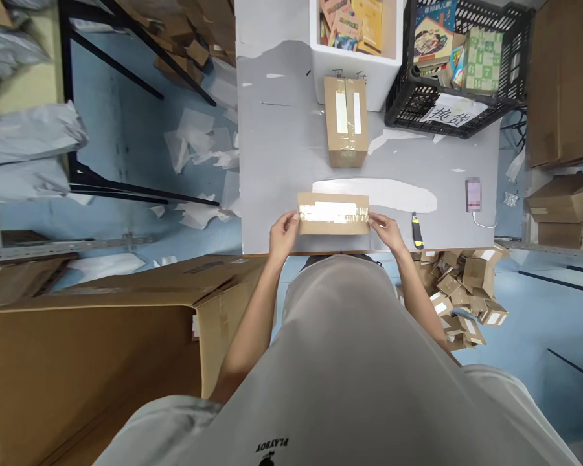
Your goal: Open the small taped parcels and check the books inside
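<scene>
A taped brown cardboard box point(333, 228) with a torn white label on top lies crosswise near the front edge of the grey table. My left hand point(284, 234) grips its left end between thumb and fingers, and my right hand point(387, 232) pinches its right end. Just beyond it stands a second taped cardboard box point(348, 155), turned lengthwise, with two white label strips. To the right of my right hand lies a black and yellow utility knife point(417, 233). A bare white patch point(398, 195) shows on the tabletop behind the held box.
At the back of the table point(276, 142) stand a white foam box point(320, 77) and a black plastic crate point(398, 110), both holding books. A phone point(473, 193) with a cable lies at right. An open large carton point(223, 330) stands at lower left; small cartons point(466, 291) pile up at right.
</scene>
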`<state>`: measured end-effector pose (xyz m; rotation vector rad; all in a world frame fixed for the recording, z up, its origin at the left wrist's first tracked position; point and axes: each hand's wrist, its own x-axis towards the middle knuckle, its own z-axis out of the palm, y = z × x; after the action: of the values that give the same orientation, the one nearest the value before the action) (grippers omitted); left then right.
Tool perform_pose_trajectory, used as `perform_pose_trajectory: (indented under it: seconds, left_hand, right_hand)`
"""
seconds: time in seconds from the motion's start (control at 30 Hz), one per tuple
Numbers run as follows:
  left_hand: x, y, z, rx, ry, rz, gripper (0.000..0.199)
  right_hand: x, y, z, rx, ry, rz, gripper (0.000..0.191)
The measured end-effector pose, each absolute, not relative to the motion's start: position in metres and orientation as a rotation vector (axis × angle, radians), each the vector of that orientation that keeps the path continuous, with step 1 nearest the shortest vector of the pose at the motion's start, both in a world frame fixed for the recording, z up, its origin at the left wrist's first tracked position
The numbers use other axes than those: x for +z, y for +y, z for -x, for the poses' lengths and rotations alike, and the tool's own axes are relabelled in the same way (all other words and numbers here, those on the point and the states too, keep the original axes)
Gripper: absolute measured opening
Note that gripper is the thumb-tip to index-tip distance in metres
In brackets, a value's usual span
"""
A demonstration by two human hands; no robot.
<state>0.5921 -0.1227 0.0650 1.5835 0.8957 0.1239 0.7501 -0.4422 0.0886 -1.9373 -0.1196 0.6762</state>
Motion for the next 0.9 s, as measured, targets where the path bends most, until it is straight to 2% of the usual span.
perform_pose_trajectory:
  seconds: [0.1,0.27,0.4,0.57,0.77,0.9]
  left_hand:
    - [0.058,-0.125,-0.592,0.058,0.971,-1.571,0.045]
    - [0.062,-0.135,-0.589,0.144,0.965,-1.625,0.036]
    - [0.086,-0.155,-0.591,0.21,0.901,-1.674,0.04]
    - [0.109,-0.184,-0.599,0.192,0.582,-1.688,0.045]
    - [0.074,-0.192,-0.618,0.033,0.838,-1.606,0.068]
    - [0.056,-0.187,-0.622,-0.007,0.86,-1.499,0.056]
  right_hand:
    - [0.096,-0.434,-0.738,0.663,-0.109,2.028,0.062]
    - [0.11,-0.423,-0.717,0.537,-0.199,2.054,0.063]
    - [0.108,-0.422,-0.716,0.626,-0.202,2.053,0.077]
    - [0.105,-0.449,-0.732,0.541,-0.023,2.168,0.095]
    - [0.125,-0.474,-0.74,0.392,0.099,2.215,0.102]
    - [0.142,-0.466,-0.734,0.341,0.015,2.149,0.093]
